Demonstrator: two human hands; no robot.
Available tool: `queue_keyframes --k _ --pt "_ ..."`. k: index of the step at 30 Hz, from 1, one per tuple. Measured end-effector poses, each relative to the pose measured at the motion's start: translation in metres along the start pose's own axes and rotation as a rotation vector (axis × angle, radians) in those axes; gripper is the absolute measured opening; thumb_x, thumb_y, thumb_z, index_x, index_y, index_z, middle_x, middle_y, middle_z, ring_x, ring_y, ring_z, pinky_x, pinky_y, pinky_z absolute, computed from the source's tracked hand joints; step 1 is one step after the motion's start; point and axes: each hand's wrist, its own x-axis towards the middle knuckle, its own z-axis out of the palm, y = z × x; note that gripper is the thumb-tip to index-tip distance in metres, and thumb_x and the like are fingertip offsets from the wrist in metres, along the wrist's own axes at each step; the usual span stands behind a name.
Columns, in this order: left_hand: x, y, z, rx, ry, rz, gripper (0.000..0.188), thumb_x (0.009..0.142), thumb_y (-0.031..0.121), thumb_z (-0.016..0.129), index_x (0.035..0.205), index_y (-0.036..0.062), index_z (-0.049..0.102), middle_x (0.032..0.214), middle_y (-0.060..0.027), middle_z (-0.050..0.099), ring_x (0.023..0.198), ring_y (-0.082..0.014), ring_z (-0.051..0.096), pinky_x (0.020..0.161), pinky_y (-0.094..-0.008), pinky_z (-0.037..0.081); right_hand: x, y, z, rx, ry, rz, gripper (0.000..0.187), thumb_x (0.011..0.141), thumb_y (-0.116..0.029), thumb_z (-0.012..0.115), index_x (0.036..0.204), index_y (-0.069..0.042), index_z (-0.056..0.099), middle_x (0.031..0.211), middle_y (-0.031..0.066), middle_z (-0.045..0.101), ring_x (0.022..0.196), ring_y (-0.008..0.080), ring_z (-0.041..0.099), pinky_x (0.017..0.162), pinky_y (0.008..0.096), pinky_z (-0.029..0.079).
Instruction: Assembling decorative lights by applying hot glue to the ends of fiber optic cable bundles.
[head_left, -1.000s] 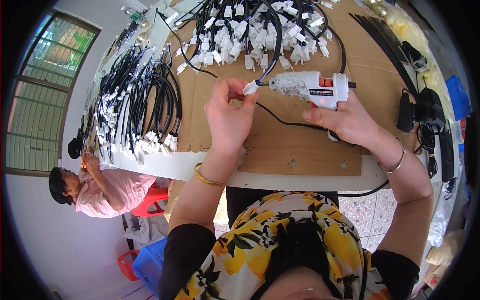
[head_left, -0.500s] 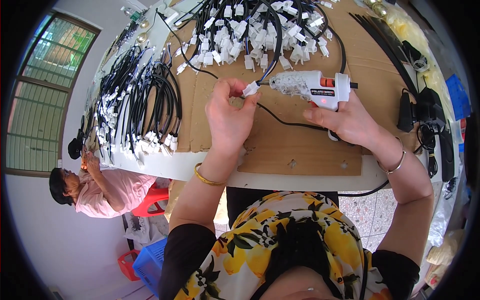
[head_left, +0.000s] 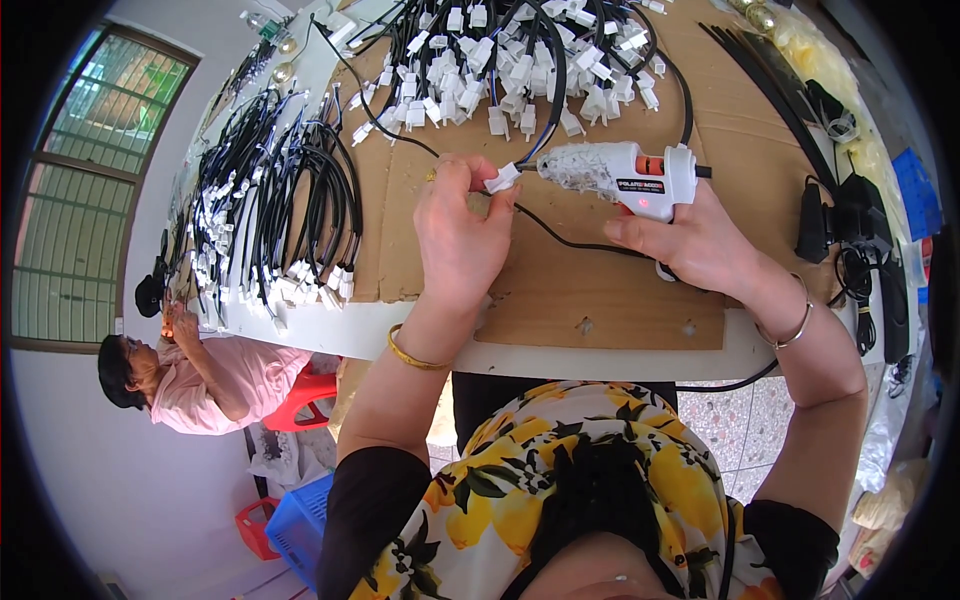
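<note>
Between the thumb and fingers of my left hand (head_left: pixel 462 235) is a small white plug connector (head_left: pixel 504 178), with a black cable and thin blue wire running up from it. My right hand (head_left: pixel 690 235) is wrapped round the handle of a white hot glue gun (head_left: pixel 650 190), its light glowing red. The gun points left, and its nozzle meets the wire end of the connector; whether it touches I cannot tell. Clear, stringy residue coats the gun's front. A dark glue stick (head_left: pixel 704 172) pokes out of its back.
Bundled cables with white connectors (head_left: pixel 520 80) lie on the cardboard (head_left: pixel 620 310) at the far side. More black cables (head_left: pixel 310 190) lie at the left. A black power adapter (head_left: pixel 858 215) sits at the right. A co-worker in pink (head_left: pixel 235 385) sits at the table's left end.
Both hands stay nearly in place. The connector and the glue gun have shifted only very slightly.
</note>
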Motion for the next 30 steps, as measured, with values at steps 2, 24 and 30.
queue_keyframes --k 2,24,30 --pt "0.0002 0.0008 -0.0003 0.0 -0.005 0.003 0.029 0.059 -0.004 0.069 0.076 0.0044 0.047 0.073 -0.0073 0.052 0.064 -0.0226 0.053 0.056 -0.033 0.041 -0.0013 -0.0048 -0.0006 -0.036 -0.006 -0.022 0.017 0.076 -0.006 0.063 0.085 -0.005 0.049 0.073 -0.005 0.047 0.067 0.0021 0.043 0.058 0.0194 0.039" --pt "-0.001 -0.0017 -0.0002 -0.014 -0.015 -0.024 0.029 0.059 -0.004 0.068 0.077 0.0042 0.047 0.073 -0.0071 0.052 0.063 -0.0219 0.052 0.056 -0.0325 0.042 0.0008 0.003 -0.0008 0.024 -0.041 -0.01 0.026 0.076 -0.005 0.064 0.098 -0.003 0.05 0.08 -0.0038 0.051 0.073 0.0033 0.047 0.063 0.0191 0.041" --pt "0.0015 -0.0016 -0.0003 -0.058 -0.004 -0.075 0.026 0.06 -0.002 0.07 0.076 0.0015 0.05 0.072 -0.0045 0.051 0.064 -0.0137 0.049 0.06 -0.0246 0.041 0.0012 -0.0011 -0.0011 0.041 -0.046 0.025 0.026 0.076 -0.005 0.064 0.097 -0.002 0.05 0.079 -0.0032 0.051 0.072 0.0035 0.047 0.063 0.0193 0.041"
